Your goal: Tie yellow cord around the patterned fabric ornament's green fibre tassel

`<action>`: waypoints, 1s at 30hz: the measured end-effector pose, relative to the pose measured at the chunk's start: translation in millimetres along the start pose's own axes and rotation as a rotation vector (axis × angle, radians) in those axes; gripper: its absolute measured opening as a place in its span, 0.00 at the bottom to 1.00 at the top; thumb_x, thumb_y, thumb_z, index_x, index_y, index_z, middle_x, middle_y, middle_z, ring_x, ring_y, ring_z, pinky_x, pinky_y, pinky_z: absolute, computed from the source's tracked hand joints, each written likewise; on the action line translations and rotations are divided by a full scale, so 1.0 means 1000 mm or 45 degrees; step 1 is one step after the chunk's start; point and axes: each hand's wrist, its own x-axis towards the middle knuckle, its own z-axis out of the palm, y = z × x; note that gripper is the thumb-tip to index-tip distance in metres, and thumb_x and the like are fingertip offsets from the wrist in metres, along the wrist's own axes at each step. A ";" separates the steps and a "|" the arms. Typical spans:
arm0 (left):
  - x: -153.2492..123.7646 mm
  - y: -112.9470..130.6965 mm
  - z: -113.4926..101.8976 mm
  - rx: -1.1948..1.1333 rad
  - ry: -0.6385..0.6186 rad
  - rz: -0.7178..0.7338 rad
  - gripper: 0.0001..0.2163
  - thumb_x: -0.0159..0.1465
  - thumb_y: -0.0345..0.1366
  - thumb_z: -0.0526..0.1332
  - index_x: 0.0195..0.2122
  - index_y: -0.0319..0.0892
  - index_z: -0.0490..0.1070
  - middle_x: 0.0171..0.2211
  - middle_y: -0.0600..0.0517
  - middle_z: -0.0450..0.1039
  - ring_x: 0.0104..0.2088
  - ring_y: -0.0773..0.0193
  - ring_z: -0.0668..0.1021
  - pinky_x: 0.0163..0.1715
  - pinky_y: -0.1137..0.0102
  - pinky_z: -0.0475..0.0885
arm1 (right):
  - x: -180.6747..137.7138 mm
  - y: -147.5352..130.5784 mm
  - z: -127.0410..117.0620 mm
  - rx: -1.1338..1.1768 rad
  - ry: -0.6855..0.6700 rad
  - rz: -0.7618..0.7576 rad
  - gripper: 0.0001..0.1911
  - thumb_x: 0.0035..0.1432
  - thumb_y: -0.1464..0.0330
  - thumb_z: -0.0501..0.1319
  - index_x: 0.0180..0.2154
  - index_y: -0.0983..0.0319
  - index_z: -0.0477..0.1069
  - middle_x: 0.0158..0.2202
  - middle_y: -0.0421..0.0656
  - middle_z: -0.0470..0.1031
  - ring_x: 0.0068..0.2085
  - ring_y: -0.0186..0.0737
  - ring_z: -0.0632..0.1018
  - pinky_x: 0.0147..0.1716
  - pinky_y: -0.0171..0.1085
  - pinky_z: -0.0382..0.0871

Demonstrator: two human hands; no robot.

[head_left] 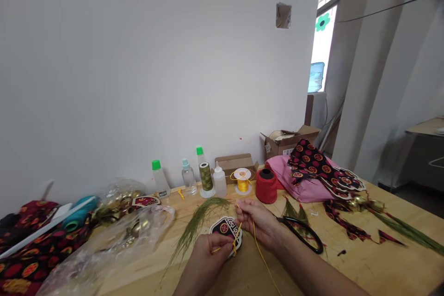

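My left hand is closed in a pinch on a yellow cord just in front of a small embroidered patch with a white rim, black ground and red motif. My right hand is also pinched on the same cord, beside the patch's right edge. The cord trails down toward me across the wooden table. A bundle of green threads lies left of the patch. Black-handled scissors lie right of my right hand.
Along the wall stand squeeze bottles, a green thread spool, a yellow cord spool and a red spool. Pink cloth with patterned pieces lies right. A plastic bag of brass bells and patterned fabric lie left.
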 end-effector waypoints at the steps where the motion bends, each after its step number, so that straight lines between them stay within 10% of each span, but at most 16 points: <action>1: 0.000 -0.001 0.000 0.010 0.011 0.004 0.13 0.48 0.39 0.59 0.26 0.34 0.75 0.23 0.49 0.77 0.25 0.63 0.73 0.26 0.73 0.65 | 0.000 0.000 0.000 0.001 -0.007 0.004 0.11 0.42 0.68 0.63 0.20 0.65 0.62 0.15 0.33 0.63 0.16 0.23 0.63 0.23 0.29 0.63; 30: 0.001 -0.002 -0.002 0.286 0.142 0.029 0.12 0.49 0.37 0.55 0.26 0.34 0.74 0.23 0.48 0.75 0.25 0.60 0.73 0.26 0.72 0.65 | -0.001 -0.011 0.007 -0.399 0.215 -0.260 0.12 0.40 0.64 0.63 0.26 0.64 0.67 0.27 0.41 0.71 0.28 0.33 0.71 0.30 0.32 0.63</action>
